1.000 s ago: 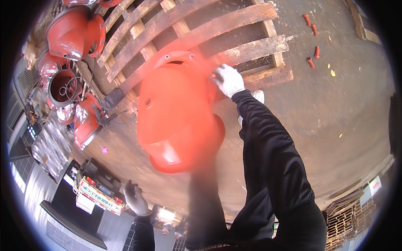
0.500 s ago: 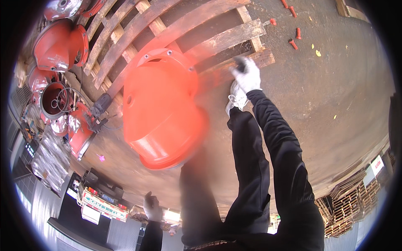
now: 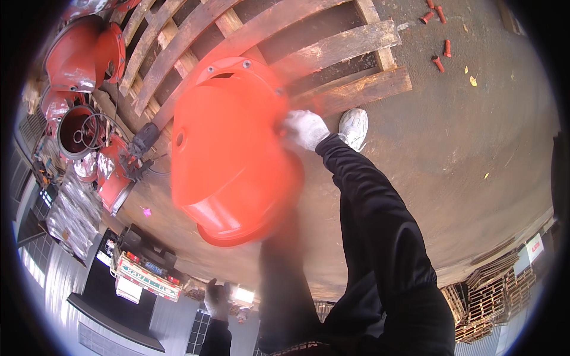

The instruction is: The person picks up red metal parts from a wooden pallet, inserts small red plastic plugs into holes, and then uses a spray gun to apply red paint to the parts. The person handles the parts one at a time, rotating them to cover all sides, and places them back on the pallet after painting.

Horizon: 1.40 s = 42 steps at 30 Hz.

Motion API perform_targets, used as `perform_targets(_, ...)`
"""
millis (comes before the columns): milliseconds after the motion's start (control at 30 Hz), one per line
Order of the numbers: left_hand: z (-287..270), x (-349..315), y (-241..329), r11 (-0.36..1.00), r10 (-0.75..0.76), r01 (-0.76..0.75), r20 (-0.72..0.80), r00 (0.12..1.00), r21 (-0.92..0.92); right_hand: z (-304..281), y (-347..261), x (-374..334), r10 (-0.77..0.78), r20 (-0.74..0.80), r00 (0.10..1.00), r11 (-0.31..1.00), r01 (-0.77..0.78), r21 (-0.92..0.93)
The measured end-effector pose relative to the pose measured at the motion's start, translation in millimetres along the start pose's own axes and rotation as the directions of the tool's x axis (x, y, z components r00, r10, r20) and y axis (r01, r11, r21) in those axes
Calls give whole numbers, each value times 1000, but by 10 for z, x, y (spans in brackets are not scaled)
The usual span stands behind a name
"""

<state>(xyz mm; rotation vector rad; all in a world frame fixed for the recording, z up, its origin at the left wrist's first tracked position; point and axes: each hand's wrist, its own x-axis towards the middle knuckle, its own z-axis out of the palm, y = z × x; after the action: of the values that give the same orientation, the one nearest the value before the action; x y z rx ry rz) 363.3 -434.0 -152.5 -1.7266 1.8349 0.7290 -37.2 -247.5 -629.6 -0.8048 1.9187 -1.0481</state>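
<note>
A big, bright orange-red metal casting (image 3: 219, 142), with a bolt-holed flange at its far end and a round hole in its left side, fills the middle of the view. Its right edge looks smeared. My right hand (image 3: 307, 129), in a white glove, reaches to that edge beside the flange; the fingertips are lost in the red blur, so their grip is unclear. Low on the left, away from the casting, my gloved left hand (image 3: 217, 298) is raised with fingers apart and nothing visible in it.
Wooden pallet (image 3: 332, 50) lies beyond the casting. Several red bolts (image 3: 438, 63) are scattered on the ground at the far right. More red castings (image 3: 77, 59) and a dark power tool with a cable (image 3: 143, 141) are at left. My white shoe (image 3: 354, 127) stands beside the pallet; a truck (image 3: 148, 276) is behind.
My right hand has come leftward from above my shoe to the casting's right edge. My right foot shows farther right, and the left hand has dropped slightly lower. The casting stays nearly in place.
</note>
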Motion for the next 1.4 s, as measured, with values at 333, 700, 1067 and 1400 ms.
perform_targets(333, 483, 142, 365, 885, -49, 70, 57, 997, -460, -2086, 501, -1162, 616, -694, 373, 772, -112, 626)
perform_targets(700, 892, 113, 1313, 205, -93, 335, 322, 942, -920, -2321, -38, -1234, 610, -532, 588, 777, -312, 546)
perform_targets(1067, 1542, 770, 1160, -593, -176, 442, 643, 745, -674, -1583, -1554, 520, 425, -264, 866, 881, -329, 339)
perform_targets(1400, 1563, 1011, 1086, -628, -147, 386, 590, 794, -676, -1002, -1682, 2955, 474, 152, 867, 868, -432, -245)
